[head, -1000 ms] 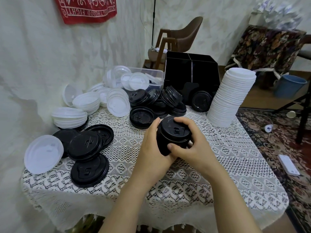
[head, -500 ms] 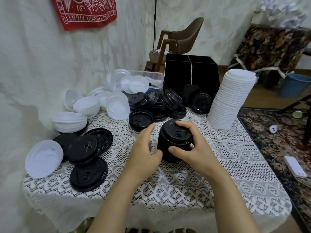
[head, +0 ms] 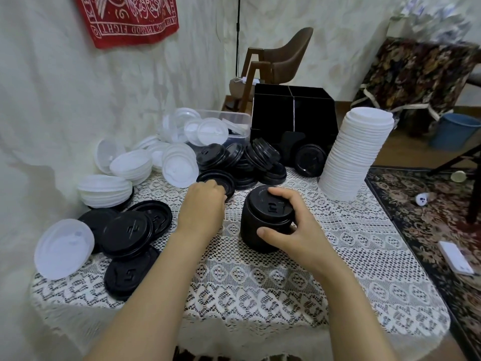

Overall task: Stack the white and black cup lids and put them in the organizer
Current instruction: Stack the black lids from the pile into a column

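Black lid stack (head: pixel 253 217) in right hand (head: pixel 299 230)

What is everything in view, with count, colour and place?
black lid stack: one, black, table centre
white lid stack: one, white, table's right rear
loose black lids: many, black, rear centre, left front
loose white lids: many, white, left rear
organizer: one, black, table rear
tub: one, clear, left of organizer
tablecloth: one, white lace, over table
chair: one, brown, behind table
red cloth: one, red, wall, upper left
bucket: one, blue, floor, right
left hand: at flat black lid rim, grasp hidden
right hand: fingers around black lid stack
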A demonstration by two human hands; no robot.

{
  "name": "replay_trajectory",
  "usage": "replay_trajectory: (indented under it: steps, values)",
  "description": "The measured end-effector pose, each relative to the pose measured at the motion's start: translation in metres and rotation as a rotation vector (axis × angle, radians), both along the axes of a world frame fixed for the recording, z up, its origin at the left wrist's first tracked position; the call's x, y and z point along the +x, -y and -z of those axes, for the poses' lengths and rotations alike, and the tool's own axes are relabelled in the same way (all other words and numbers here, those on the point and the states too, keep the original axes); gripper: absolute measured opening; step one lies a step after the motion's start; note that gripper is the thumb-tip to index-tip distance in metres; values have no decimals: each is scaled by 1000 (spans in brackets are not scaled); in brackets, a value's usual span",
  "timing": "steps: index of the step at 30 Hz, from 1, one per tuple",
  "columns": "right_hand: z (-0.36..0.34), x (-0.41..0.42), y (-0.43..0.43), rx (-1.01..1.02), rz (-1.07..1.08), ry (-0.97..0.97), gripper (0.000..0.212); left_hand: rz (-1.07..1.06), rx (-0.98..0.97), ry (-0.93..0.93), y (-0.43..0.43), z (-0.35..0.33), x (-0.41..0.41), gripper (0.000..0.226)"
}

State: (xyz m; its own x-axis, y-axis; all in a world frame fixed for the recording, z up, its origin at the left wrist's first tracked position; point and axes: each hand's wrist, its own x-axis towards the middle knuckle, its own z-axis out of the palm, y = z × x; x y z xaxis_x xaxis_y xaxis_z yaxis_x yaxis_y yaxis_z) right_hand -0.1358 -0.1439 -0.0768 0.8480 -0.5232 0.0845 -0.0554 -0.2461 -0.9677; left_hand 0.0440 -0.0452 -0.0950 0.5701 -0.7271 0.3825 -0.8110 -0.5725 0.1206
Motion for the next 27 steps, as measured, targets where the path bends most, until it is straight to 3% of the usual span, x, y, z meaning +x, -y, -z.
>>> replay_trajectory:
  steps: [11,17,20,23,27]
  values:
    - [1,2,-1,-9,1,-13,61,38,-13,-27,-5,0,0,12]
    - [1,1,-2,-9,1,-13,61,9,-127,-211,-11,-7,-2,10]
    - [1,1,-2,-8,-3,-14,61,-6,-268,-268,-16,-12,-6,15]
    - [0,0,-2,-7,-10,-19,61,-40,-542,-325,-24,-25,-16,17]
    - [-1,0,-3,-4,-11,-17,60,-152,-941,-781,-37,-38,-36,18]
